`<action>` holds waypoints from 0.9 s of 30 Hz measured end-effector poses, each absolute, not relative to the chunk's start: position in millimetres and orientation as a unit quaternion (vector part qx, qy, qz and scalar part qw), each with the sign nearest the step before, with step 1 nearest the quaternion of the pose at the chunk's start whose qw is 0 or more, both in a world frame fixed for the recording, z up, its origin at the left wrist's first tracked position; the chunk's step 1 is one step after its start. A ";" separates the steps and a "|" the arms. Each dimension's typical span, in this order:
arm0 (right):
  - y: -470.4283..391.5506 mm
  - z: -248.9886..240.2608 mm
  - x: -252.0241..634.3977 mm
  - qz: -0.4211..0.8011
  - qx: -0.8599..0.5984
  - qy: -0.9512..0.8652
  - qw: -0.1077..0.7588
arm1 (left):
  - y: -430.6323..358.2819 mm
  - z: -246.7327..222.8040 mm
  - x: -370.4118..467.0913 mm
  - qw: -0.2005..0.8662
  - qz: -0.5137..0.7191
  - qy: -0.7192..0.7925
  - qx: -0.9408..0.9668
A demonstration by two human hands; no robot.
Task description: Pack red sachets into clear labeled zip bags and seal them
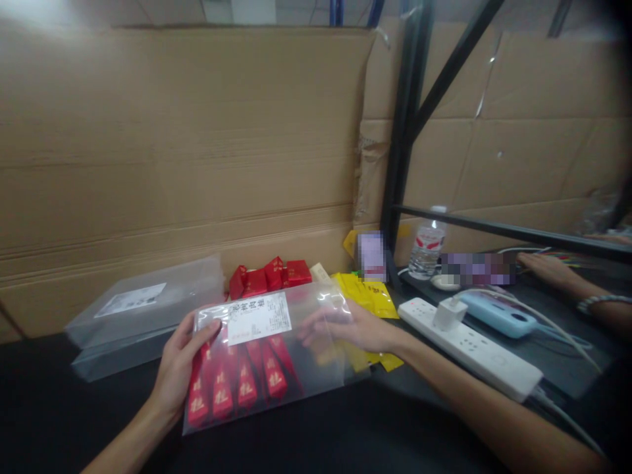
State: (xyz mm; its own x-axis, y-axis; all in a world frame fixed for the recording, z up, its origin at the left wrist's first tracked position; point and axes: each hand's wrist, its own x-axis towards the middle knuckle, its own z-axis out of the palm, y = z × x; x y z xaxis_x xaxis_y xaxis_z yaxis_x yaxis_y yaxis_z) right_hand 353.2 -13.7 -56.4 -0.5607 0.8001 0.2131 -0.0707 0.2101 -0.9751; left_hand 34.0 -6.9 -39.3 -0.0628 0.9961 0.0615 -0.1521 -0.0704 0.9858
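A clear plastic bag with a white printed label is tilted up in front of me. Several slim red packets with gold lettering stand side by side in its left part. My left hand is closed on the bag's left edge, thumb on the front. At the right end, my right hand reaches into the bag, its fingers showing hazily through the plastic. Those fingers look stretched out and apart, with nothing visible in them. Behind the bag lie more red packets and yellow packets.
Two clear labelled bags lie stacked at left. On the right are a white power strip, a light blue device, cables and a water bottle. Another person's hand rests beyond a black metal frame. Cardboard walls the back.
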 end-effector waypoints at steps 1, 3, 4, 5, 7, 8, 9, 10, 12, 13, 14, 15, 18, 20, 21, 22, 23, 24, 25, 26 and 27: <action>-13.3 -54.2 355.1 0.553 -0.271 -0.687 0.386 | -6.6 -39.7 33.6 0.507 0.566 0.456 0.463; -12.4 -50.4 357.2 0.529 -0.282 -0.699 0.389 | -5.9 -40.5 33.1 0.509 0.561 0.454 0.469; -11.8 -49.1 357.7 0.522 -0.290 -0.700 0.392 | -5.5 -40.9 33.0 0.509 0.561 0.454 0.470; -10.8 -48.4 358.2 0.519 -0.298 -0.696 0.398 | -5.2 -41.2 32.8 0.509 0.562 0.453 0.469; -7.3 -49.0 359.8 0.510 -0.318 -0.672 0.432 | -4.6 -41.7 32.5 0.512 0.566 0.451 0.463; -4.7 -50.2 361.4 0.498 -0.333 -0.656 0.460 | -4.3 -41.9 32.2 0.514 0.566 0.450 0.461; -1.5 -52.0 363.5 0.477 -0.350 -0.638 0.493 | -4.1 -41.9 31.8 0.516 0.565 0.449 0.461; 2.2 -54.1 366.2 0.449 -0.368 -0.621 0.527 | -4.0 -41.8 31.4 0.518 0.562 0.449 0.463; 10.3 -59.2 372.1 0.369 -0.400 -0.597 0.590 | -4.0 -41.3 30.3 0.519 0.555 0.449 0.470; 14.2 -61.8 375.0 0.325 -0.411 -0.593 0.612 | -4.1 -40.9 29.7 0.519 0.553 0.450 0.473; 17.8 -64.2 377.5 0.284 -0.420 -0.593 0.626 | -4.3 -40.4 29.1 0.519 0.550 0.450 0.474; 20.8 -66.3 379.5 0.249 -0.426 -0.596 0.634 | -4.4 -39.9 28.6 0.519 0.549 0.451 0.475; 25.6 -70.5 382.4 0.193 -0.434 -0.611 0.634 | -4.6 -39.0 27.4 0.525 0.540 0.447 0.482; 26.5 -71.8 382.4 0.162 -0.430 -0.647 0.608 | -4.5 -39.4 27.2 0.532 0.535 0.437 0.489; 26.9 -72.2 382.1 0.135 -0.426 -0.682 0.579 | -4.4 -39.8 27.4 0.534 0.534 0.433 0.492; 27.6 -72.5 381.6 0.102 -0.420 -0.722 0.540 | -4.4 -40.4 27.6 0.537 0.532 0.429 0.494; 28.8 -72.9 380.8 0.068 -0.414 -0.763 0.492 | -4.3 -41.0 28.0 0.540 0.530 0.428 0.495; 30.6 -73.3 379.8 0.037 -0.408 -0.798 0.442 | -4.3 -41.6 28.4 0.543 0.527 0.427 0.496; 32.8 -73.7 378.4 0.014 -0.405 -0.823 0.398 | -4.3 -42.3 28.7 0.546 0.525 0.426 0.495; 35.4 -74.0 376.8 0.003 -0.406 -0.838 0.365 | -4.3 -42.8 29.0 0.549 0.523 0.426 0.494; 38.1 -74.4 375.0 -0.001 -0.406 -0.847 0.343 | -4.3 -43.3 29.2 0.551 0.522 0.426 0.492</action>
